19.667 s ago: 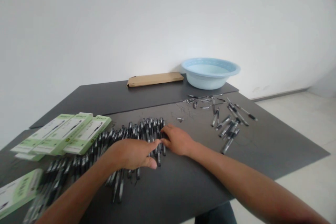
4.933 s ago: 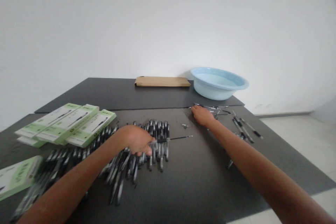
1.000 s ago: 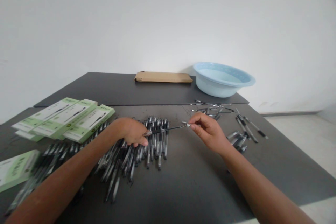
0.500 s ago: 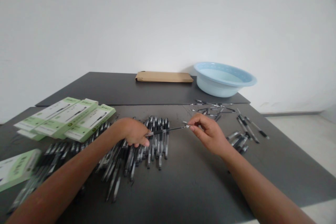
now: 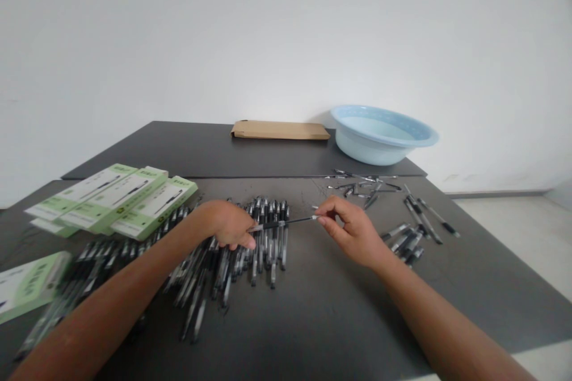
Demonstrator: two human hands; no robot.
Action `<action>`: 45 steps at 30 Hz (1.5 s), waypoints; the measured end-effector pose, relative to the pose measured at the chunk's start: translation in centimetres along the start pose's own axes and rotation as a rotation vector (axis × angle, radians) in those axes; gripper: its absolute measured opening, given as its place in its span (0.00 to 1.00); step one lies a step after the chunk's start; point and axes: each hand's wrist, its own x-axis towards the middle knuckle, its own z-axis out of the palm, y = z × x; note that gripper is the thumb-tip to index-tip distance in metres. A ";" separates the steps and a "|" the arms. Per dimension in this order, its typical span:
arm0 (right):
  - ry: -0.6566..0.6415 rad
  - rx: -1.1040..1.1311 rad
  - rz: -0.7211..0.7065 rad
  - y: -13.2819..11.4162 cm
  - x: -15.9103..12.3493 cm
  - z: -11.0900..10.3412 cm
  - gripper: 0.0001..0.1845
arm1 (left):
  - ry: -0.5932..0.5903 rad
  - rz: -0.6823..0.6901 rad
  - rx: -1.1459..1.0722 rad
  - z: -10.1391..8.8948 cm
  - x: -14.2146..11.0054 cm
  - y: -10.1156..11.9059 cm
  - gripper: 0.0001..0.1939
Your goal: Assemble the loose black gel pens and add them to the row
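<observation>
A pen barrel (image 5: pixel 271 225) with a dark grip lies level between my hands, its rear end in the closed fingers of my left hand (image 5: pixel 231 226). From its open front a thin dark ink refill (image 5: pixel 300 219) sticks out to the right. The thumb and forefinger of my right hand (image 5: pixel 351 231) pinch the refill's far end, so its tip is partly hidden. Below and behind my left hand spreads a big heap of clear pens with black caps (image 5: pixel 268 256). My left forearm covers part of that heap.
Green and white pen boxes (image 5: pixel 147 208) are stacked at the left, with another box (image 5: pixel 33 286) nearer. Loose refills (image 5: pixel 357 184) lie beyond my right hand, and several pens (image 5: pixel 409 241) lie beside it. A blue basin (image 5: pixel 375 152) and a flat cardboard box (image 5: pixel 281 130) stand at the back.
My right hand has shifted slightly left and down with the refill's end, leaving a little less refill between barrel and fingers. My left hand has stayed almost still.
</observation>
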 end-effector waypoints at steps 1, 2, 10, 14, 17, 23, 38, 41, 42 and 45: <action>-0.001 -0.002 0.004 0.0 0.0 0.0 0.02 | 0.000 -0.004 0.001 0.0 0.0 0.0 0.14; -0.003 -0.003 0.008 0.0 0.0 0.1 0.02 | 0.001 -0.006 0.003 0.0 0.0 0.1 0.14; -0.018 0.003 0.018 0.0 0.1 0.3 0.03 | -0.013 -0.013 0.020 0.1 0.1 0.1 0.15; -0.020 0.008 0.024 0.1 0.0 0.5 0.02 | -0.009 -0.001 0.024 0.2 0.2 0.0 0.14; -0.029 0.015 0.028 0.1 0.0 0.6 0.02 | 0.016 0.011 0.017 0.3 0.2 0.0 0.13; -0.067 0.017 0.016 -0.2 0.1 0.8 0.03 | 0.043 0.014 -0.002 0.5 0.2 -0.1 0.13; -0.078 0.016 0.010 -0.5 0.1 1.4 0.02 | 0.016 -0.014 0.075 0.2 -0.3 1.0 0.16; -0.080 0.021 0.003 -0.5 0.0 1.5 0.02 | 0.011 -0.024 0.093 0.2 -0.3 1.2 0.18; -0.080 0.021 0.002 -0.5 0.0 1.6 0.02 | 0.010 -0.029 0.103 0.2 -0.3 1.2 0.18; -0.081 0.026 -0.001 -0.5 0.0 1.8 0.02 | 0.016 -0.032 0.108 0.1 -0.4 1.4 0.18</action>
